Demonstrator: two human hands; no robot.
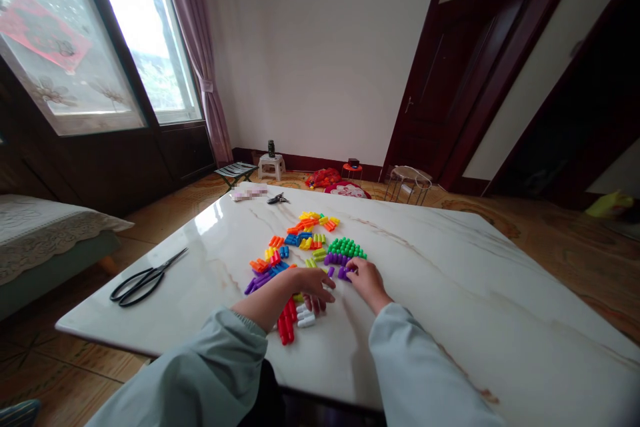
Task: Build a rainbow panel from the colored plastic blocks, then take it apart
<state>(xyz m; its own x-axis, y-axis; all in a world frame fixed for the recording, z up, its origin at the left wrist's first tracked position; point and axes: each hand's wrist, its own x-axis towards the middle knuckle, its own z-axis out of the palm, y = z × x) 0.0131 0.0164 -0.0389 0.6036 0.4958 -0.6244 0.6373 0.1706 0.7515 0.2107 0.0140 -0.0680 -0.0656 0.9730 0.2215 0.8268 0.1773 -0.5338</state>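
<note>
My right hand [367, 278] pinches a small purple cylinder-shaped plastic piece [343, 273] at the near edge of a block of standing pieces. That block has green pieces [347, 247] at the back and a row of purple pieces [337, 259] in front. My left hand [316, 285] hovers with its fingers apart, holding nothing that I can see. A loose purple piece [331, 271] lies just beyond its fingertips. Under and beside this hand are white pieces [306, 316] and red pieces [287, 321], partly covered by it.
More groups of orange, blue and yellow pieces [306, 240] lie on the marble-patterned table [425, 260]. Black-handled scissors [149, 280] rest at the left, pliers [278, 199] near the far edge beside a blurred packet [249, 191]. Stools [409, 177] stand beyond the table.
</note>
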